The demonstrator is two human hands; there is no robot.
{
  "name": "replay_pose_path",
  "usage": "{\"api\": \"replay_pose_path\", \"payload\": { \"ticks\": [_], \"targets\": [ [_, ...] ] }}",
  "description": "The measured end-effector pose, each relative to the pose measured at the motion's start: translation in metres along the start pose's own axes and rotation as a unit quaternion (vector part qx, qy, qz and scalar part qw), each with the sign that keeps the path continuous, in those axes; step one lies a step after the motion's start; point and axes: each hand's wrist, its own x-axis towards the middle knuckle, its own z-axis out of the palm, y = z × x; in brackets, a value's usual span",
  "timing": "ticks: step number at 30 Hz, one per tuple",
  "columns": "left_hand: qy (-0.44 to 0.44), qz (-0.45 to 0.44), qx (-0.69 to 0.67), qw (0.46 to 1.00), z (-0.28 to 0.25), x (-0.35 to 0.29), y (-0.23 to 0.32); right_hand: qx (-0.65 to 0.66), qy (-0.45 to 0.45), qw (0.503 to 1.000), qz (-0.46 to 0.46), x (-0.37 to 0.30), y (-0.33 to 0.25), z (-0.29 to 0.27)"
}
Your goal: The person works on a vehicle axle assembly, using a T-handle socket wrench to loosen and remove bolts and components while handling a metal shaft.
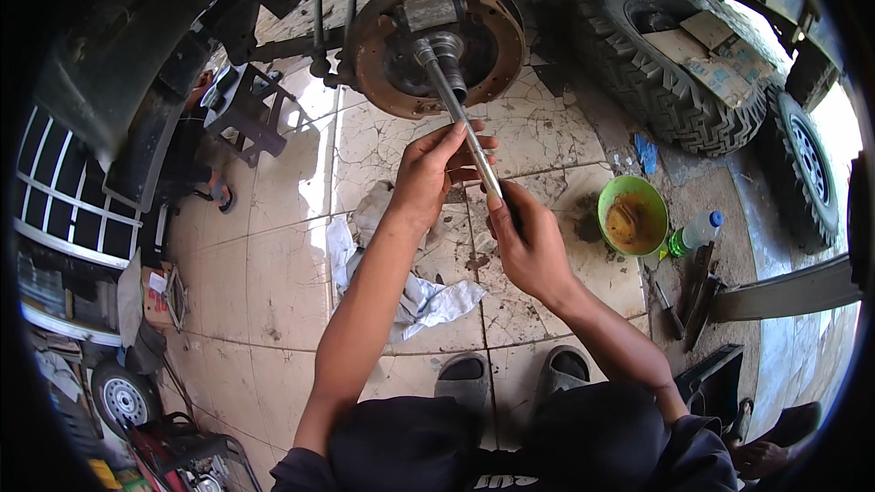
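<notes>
A big black tyre (670, 73) with deep, blocky tread lies at upper right, flat sheets of cardboard (711, 53) on top. Left of it, at top centre, hangs a round, rust-brown drum-brake assembly (378, 77), its curved shoes ringing a greasy, dark steel hub (444, 44). Below, a crumpled, soft grey-white rag (442, 302) is spread on the ground.

A straight, smooth, shiny steel bar (468, 141) slants from the hub down to the wearer's two bare hands; its thicker upper end overlaps the hub, though contact cannot be told. The left grip (447, 164) is curled round the bar's middle, fingers behind and thumb along it. The right grip (518, 223) is closed on the lower end, thumb on top.

To the right stand a round lime-green bowl (605, 210), stained brown inside, and a clear plastic bottle (700, 230) with a blue cap. A slim screwdriver (672, 314) lies below them.

The floor (273, 282) is pale, square tile, cracked and dirt-smeared. Around this workshop are a white-barred metal frame (77, 189) at far left, a dark stool (251, 118) and a silver-rimmed car wheel (123, 399).
</notes>
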Motion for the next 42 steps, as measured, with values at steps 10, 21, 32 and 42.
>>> {"api": "replay_pose_path", "payload": {
  "ticks": [10,21,32,42],
  "targets": [
    [0.006,-0.022,0.076,0.997,-0.019,0.014,0.017,0.019,0.022,1.0,-0.004,0.017,0.004,0.027],
    [-0.058,-0.033,0.173,0.983,-0.035,0.027,0.044,-0.182,0.017,0.983,-0.034,0.021,-0.039,0.027],
    [-0.09,-0.1,-0.031,0.99,-0.041,0.053,0.061,0.028,-0.064,0.986,0.151,0.053,-0.06,0.024],
    [-0.084,-0.011,-0.338,0.937,-0.044,0.053,0.003,-0.352,-0.084,0.932,-0.012,0.01,-0.074,0.04]
  ]
}}
